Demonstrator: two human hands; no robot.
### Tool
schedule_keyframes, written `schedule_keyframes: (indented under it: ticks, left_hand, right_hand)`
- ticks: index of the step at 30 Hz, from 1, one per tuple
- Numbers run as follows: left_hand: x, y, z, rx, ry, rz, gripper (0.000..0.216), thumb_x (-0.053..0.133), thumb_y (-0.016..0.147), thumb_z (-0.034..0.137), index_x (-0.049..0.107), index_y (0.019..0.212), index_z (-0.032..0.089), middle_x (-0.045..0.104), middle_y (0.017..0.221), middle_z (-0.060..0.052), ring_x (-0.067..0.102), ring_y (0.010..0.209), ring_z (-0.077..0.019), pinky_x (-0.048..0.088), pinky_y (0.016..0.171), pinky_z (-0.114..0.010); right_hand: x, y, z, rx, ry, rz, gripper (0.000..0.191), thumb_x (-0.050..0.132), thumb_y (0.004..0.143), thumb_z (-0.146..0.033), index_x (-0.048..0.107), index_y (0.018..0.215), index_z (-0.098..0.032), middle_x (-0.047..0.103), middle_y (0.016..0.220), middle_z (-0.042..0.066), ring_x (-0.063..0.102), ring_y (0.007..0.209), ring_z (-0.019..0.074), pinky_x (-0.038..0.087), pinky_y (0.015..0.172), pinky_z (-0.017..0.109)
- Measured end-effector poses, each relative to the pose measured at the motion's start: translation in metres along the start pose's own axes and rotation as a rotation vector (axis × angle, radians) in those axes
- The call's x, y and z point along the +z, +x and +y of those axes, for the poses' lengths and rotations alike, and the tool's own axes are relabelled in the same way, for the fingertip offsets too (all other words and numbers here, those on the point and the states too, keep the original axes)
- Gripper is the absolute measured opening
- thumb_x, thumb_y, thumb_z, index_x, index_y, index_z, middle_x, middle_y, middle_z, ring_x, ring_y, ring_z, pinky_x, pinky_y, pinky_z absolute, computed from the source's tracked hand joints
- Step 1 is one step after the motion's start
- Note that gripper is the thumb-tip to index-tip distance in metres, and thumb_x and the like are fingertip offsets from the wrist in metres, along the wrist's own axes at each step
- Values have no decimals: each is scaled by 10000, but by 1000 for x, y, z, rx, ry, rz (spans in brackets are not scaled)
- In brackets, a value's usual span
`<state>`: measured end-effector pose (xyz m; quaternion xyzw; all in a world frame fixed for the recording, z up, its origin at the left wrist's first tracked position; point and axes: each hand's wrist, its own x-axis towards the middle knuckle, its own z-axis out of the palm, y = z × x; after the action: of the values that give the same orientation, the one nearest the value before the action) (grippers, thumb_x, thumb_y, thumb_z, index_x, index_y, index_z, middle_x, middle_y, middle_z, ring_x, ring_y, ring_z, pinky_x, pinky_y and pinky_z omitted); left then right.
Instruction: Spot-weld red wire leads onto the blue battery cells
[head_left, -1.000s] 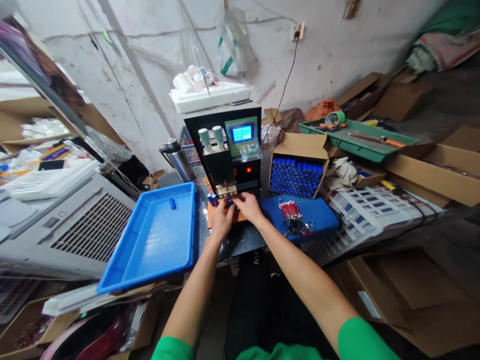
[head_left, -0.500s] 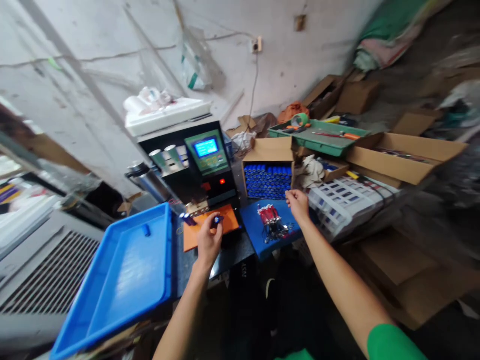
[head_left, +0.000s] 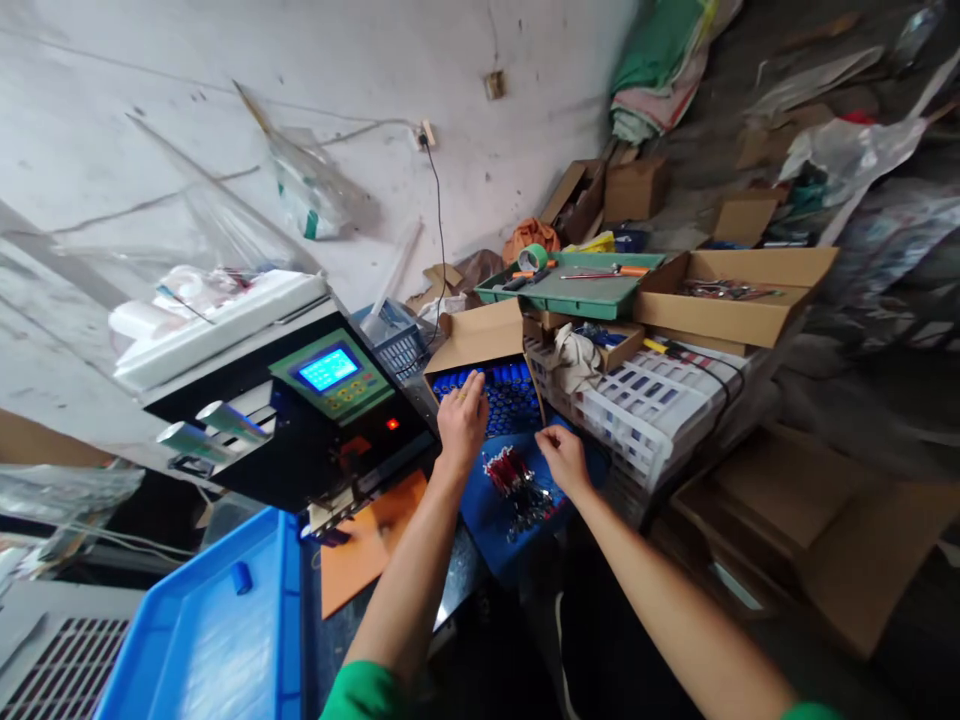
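Note:
My left hand (head_left: 461, 420) reaches over the cardboard box (head_left: 480, 340) packed with blue cylindrical battery cells (head_left: 517, 392); its fingers curl down onto the cells, and what they grip is hidden. My right hand (head_left: 562, 458) hovers with fingers pinched beside a bundle of red-tipped wire leads (head_left: 514, 478) lying on a blue pad (head_left: 487, 515). A black spot-welding machine (head_left: 300, 420) with a lit blue screen (head_left: 328, 368) stands to the left, an orange mat (head_left: 367, 545) in front of it.
A blue plastic tray (head_left: 217, 640) with one blue cell (head_left: 240, 577) sits at lower left. A white slotted rack (head_left: 645, 405), a green tool tray (head_left: 577, 285) and open cardboard boxes (head_left: 735, 300) crowd the right. A power cord runs up the wall.
The view swung right. My left hand left the orange mat by the welder and went to the box of blue cells. My right hand came back to the wire bundle.

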<state>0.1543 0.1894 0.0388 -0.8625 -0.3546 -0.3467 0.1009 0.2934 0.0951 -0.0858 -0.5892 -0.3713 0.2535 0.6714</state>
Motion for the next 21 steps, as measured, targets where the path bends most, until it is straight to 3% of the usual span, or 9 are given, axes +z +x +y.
schedule_keyframes:
  ticks: [7, 13, 17, 21]
  left_hand:
    - [8, 27, 8, 15, 346, -313, 514, 405, 922, 127, 488, 1423, 45, 541, 1416, -229, 637, 1133, -317, 497, 969, -433]
    - [8, 34, 20, -94, 324, -426, 627, 382, 901, 119, 319, 1523, 71, 383, 1532, -251, 676, 1060, -324, 567, 822, -412]
    - [-6, 15, 21, -142, 135, -341, 634, 431, 908, 167, 321, 1532, 158, 341, 1575, -190, 656, 1120, -306, 569, 869, -394]
    - [-34, -57, 19, -151, -119, -136, 507, 459, 932, 201, 464, 1439, 200, 533, 1448, -122, 591, 1237, -244, 511, 1007, -338]
  right_hand:
    - [0, 0, -5, 8, 16, -6, 268, 589, 813, -435, 622, 712, -190, 640, 666, 25, 564, 624, 171, 438, 638, 287]
    - [-3, 1, -5, 14, 10, 10, 260, 598, 807, -426, 605, 688, -195, 605, 632, 5, 540, 601, 159, 431, 624, 280]
    - [-7, 2, -4, 16, -2, 14, 264, 590, 807, -432, 597, 689, -196, 602, 633, 1, 530, 596, 153, 434, 628, 279]
    - [-8, 2, 0, 17, -9, 6, 281, 584, 796, -459, 591, 690, -199, 578, 602, -5, 532, 597, 158, 434, 609, 273]
